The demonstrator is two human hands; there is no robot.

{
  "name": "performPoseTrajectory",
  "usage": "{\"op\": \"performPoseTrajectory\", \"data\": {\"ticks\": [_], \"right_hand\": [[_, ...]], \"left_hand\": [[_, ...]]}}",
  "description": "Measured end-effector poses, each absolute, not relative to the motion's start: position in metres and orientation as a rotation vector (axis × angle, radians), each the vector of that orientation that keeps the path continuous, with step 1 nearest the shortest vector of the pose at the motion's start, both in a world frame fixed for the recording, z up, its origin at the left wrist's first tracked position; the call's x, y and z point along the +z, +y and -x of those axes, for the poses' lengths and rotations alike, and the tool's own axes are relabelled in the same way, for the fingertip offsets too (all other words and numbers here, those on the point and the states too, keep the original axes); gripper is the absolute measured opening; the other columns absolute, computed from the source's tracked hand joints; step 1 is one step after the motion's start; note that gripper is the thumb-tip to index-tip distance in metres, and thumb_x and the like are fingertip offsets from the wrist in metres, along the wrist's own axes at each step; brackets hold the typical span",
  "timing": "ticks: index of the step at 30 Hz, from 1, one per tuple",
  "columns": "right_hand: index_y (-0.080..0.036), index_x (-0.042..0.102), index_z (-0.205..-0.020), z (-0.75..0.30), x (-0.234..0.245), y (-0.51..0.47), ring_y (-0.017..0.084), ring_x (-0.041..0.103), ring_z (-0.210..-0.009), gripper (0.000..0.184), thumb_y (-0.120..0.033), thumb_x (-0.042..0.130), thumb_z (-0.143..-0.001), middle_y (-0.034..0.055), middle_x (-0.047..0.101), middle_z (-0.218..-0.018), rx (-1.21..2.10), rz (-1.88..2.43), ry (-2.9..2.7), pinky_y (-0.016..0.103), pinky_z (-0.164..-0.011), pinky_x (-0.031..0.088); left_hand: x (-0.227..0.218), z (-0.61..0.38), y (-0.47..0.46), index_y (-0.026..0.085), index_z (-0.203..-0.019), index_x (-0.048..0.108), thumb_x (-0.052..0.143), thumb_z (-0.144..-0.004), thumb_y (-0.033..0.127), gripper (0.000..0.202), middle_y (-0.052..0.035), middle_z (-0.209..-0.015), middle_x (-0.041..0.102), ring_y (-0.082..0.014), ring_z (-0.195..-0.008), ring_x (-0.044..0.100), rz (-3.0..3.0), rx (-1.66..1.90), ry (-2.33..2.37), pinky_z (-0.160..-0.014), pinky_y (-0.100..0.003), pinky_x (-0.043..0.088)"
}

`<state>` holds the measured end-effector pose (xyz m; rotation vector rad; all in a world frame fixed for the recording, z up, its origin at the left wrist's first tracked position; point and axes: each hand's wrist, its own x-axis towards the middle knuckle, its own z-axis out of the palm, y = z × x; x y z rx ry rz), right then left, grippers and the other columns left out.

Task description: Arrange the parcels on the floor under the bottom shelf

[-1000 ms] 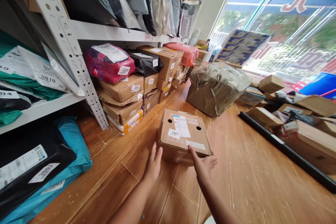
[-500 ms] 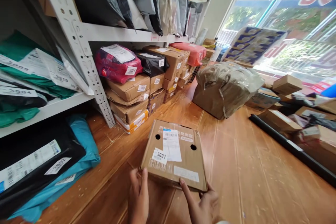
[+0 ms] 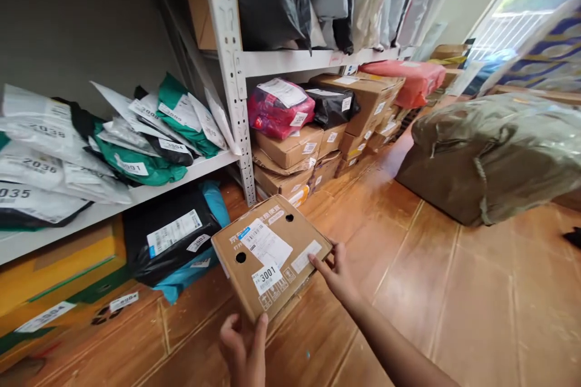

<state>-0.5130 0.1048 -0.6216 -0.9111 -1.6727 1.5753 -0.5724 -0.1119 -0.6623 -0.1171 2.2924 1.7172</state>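
A brown cardboard box [image 3: 254, 208] with two round holes, a shipping label and a "3001" sticker is held tilted above the wooden floor. My left hand [image 3: 245, 347] is at its near corner, the thumb against the edge and the other fingers curled beside it. My right hand [image 3: 338, 272] grips the right corner, thumb on top and fingers partly hidden behind the side. Just beyond the box's left edge lies a black parcel [image 3: 170, 211] marked 3002, on top of a blue parcel [image 3: 218, 202].
A white metal shelf [image 3: 222, 160] holds bagged parcels [image 3: 140, 169]. Stacked cardboard boxes [image 3: 290, 148] and a pink-red parcel [image 3: 276, 109] stand beyond its post. A yellow-green carton [image 3: 59, 272] is low at left. A large plastic-wrapped bundle [image 3: 490, 157] sits on the floor at right.
The view has swung left toward the shelf. Both hands have carried the box closer to the black and blue parcels, turning it so its right side now points toward me.
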Motion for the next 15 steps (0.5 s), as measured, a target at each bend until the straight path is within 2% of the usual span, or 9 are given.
{"op": "performPoseTrajectory", "data": {"ticks": [2, 4, 5, 6, 9, 11, 15], "right_hand": [[-0.023, 0.044, -0.105, 0.511, -0.624, 0.104, 0.023, 0.055, -0.102, 0.059, -0.054, 0.071, -0.063, 0.0049, 0.052, -0.105, 1.671, 0.896, -1.682, 0.044, -0.09, 0.049], [-0.025, 0.041, -0.108, 0.505, -0.625, 0.1, 0.022, 0.055, -0.104, 0.059, -0.054, 0.07, -0.066, 0.0053, 0.05, -0.109, 1.718, 0.902, -1.673, 0.044, -0.093, 0.048], [-0.025, 0.04, -0.108, 0.502, -0.624, 0.097, 0.022, 0.055, -0.104, 0.059, -0.054, 0.069, -0.066, 0.0055, 0.05, -0.111, 1.726, 0.907, -1.669, 0.044, -0.094, 0.047], [-0.025, 0.04, -0.109, 0.499, -0.623, 0.095, 0.022, 0.055, -0.105, 0.059, -0.054, 0.069, -0.067, 0.0059, 0.05, -0.112, 1.727, 0.913, -1.667, 0.045, -0.095, 0.047], [-0.024, 0.041, -0.108, 0.493, -0.62, 0.089, 0.024, 0.055, -0.108, 0.058, -0.053, 0.071, -0.067, 0.0068, 0.052, -0.112, 1.677, 0.932, -1.662, 0.046, -0.096, 0.046], [-0.024, 0.042, -0.109, 0.492, -0.62, 0.087, 0.024, 0.055, -0.108, 0.057, -0.052, 0.071, -0.068, 0.0069, 0.054, -0.111, 1.647, 0.941, -1.657, 0.046, -0.095, 0.047], [-0.024, 0.042, -0.111, 0.493, -0.619, 0.084, 0.024, 0.056, -0.108, 0.058, -0.051, 0.071, -0.068, 0.0075, 0.055, -0.112, 1.62, 0.962, -1.646, 0.044, -0.094, 0.048]], "left_hand": [[-0.651, 0.604, -0.109, 0.018, -0.098, 0.044, 0.054, -0.069, 0.063, 0.055, -0.0117, -0.097, 0.058, -0.0291, -0.094, 0.059, 0.153, 1.805, 2.326, -0.088, -0.047, 0.048], [-0.636, 0.643, -0.104, 0.018, -0.112, 0.046, 0.05, -0.073, 0.062, 0.058, -0.0146, -0.121, 0.051, -0.0308, -0.123, 0.042, 0.031, 1.83, 2.477, -0.106, -0.048, 0.034], [-0.629, 0.662, -0.101, 0.018, -0.115, 0.046, 0.049, -0.074, 0.062, 0.06, -0.0148, -0.127, 0.048, -0.0307, -0.131, 0.034, -0.091, 1.824, 2.485, -0.111, -0.047, 0.026], [-0.624, 0.68, -0.098, 0.019, -0.116, 0.047, 0.048, -0.075, 0.062, 0.059, -0.0141, -0.131, 0.047, -0.0295, -0.133, 0.032, -0.171, 1.819, 2.416, -0.113, -0.045, 0.024], [-0.618, 0.718, -0.092, 0.02, -0.104, 0.055, 0.044, -0.077, 0.062, 0.051, -0.0087, -0.109, 0.064, -0.0277, -0.113, 0.054, -0.283, 1.765, 2.249, -0.101, -0.042, 0.04], [-0.62, 0.727, -0.091, 0.021, -0.099, 0.057, 0.046, -0.076, 0.063, 0.05, -0.0062, -0.099, 0.068, -0.0273, -0.105, 0.059, -0.305, 1.75, 2.218, -0.096, -0.041, 0.044], [-0.623, 0.725, -0.092, 0.022, -0.103, 0.056, 0.045, -0.077, 0.061, 0.048, -0.0062, -0.109, 0.066, -0.0262, -0.11, 0.056, -0.318, 1.739, 2.216, -0.1, -0.04, 0.04]]}}
